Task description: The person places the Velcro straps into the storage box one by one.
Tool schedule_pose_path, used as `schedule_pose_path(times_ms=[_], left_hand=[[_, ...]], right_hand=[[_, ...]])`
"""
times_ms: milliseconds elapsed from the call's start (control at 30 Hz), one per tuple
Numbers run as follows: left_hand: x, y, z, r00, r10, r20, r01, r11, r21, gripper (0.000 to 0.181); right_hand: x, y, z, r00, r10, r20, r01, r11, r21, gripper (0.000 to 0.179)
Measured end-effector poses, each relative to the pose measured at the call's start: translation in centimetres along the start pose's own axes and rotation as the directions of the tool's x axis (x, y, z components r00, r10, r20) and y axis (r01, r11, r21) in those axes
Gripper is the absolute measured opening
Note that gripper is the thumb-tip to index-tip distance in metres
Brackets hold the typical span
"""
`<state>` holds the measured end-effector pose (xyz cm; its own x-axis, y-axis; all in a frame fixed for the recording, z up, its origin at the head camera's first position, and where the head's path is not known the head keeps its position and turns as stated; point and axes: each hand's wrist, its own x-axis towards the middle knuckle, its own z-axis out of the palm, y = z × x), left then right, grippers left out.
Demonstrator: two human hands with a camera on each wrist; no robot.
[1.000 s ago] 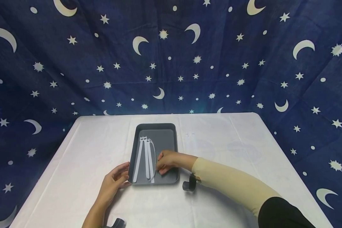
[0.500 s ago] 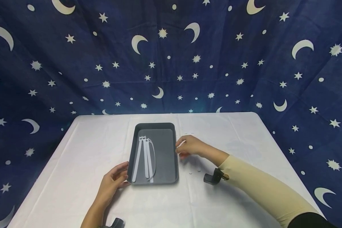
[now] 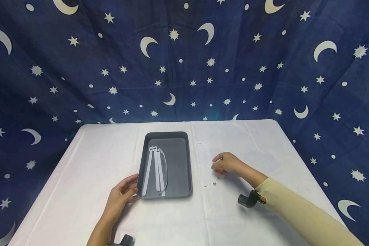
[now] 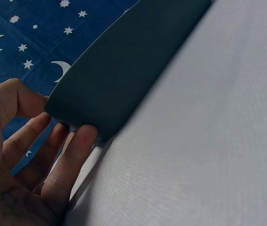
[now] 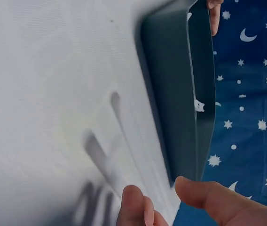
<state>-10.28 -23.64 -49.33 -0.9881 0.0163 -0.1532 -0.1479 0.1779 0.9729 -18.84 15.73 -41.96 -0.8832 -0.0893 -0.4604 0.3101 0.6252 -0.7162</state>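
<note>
My left hand (image 3: 122,191) rests its fingertips against the outer left side of a dark grey tray (image 3: 179,164), near its front corner; the left wrist view shows several fingers (image 4: 79,143) at that corner. Several narrow white strips (image 3: 147,172) with small notched ends lie in the left part of the tray, one of them bowed. Right of the tray, two more white strips (image 3: 202,167) lie side by side on the white cloth. Over the farther strip hovers my right hand (image 3: 229,163), thumb and index finger apart, with nothing seen between them.
The white-covered table (image 3: 110,147) extends around the tray and ends at the back against a dark blue curtain (image 3: 184,61) with moons and stars. A black wrist-camera mount (image 3: 249,199) hangs under the right forearm.
The right hand has come out of the tray, crossed its right wall, and moved right over the strips on the table. The left hand and the tray have stayed in place.
</note>
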Motion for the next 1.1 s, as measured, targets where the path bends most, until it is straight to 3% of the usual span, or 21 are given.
schedule_pose_path(times_ms=[267, 467, 700, 1100], left_hand=[[0.1, -0.1, 0.2, 1.0, -0.005, -0.017, 0.005, 1.0, 0.016, 0.052], [0.0, 0.0, 0.4, 0.999, -0.019, -0.033, 0.02, 0.999, 0.026, 0.052], [0.0, 0.0, 0.3, 1.0, -0.002, -0.027, 0.003, 1.0, 0.024, 0.052], [0.0, 0.0, 0.4, 1.0, -0.01, -0.029, 0.01, 1.0, 0.017, 0.052]], right_hand=[[-0.2, 1.9, 1.4, 0.999, 0.006, -0.049, -0.005, 1.0, 0.029, 0.039], [-0.1, 2.2, 2.7, 0.983, -0.05, -0.178, 0.03, 0.993, -0.114, 0.038], [0.1, 2.4, 3.9, 0.955, -0.093, -0.28, 0.047, 0.985, -0.168, 0.032], [0.0, 2.2, 4.2, 0.948, -0.102, -0.301, 0.053, 0.985, -0.167, 0.03]])
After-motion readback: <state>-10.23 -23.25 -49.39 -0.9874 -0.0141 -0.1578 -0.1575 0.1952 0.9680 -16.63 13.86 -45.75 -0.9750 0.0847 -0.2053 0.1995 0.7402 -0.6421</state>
